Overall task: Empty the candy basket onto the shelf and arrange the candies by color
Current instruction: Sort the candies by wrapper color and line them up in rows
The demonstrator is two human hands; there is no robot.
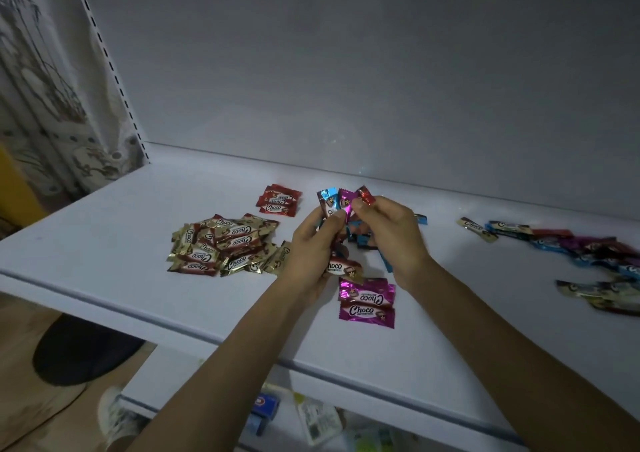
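Above the white shelf, my left hand grips a bunch of Choco candies, among them a blue one and a magenta one fanned upward. My right hand pinches a red candy beside them. A gold pile lies to the left, a small red stack behind it, two magenta candies below my hands, and blue candies partly hidden under my hands. No basket is in view.
A mixed heap of unsorted candies lies at the right of the shelf. The back panel rises behind. A lower shelf holds boxes and packets. A patterned curtain hangs at left.
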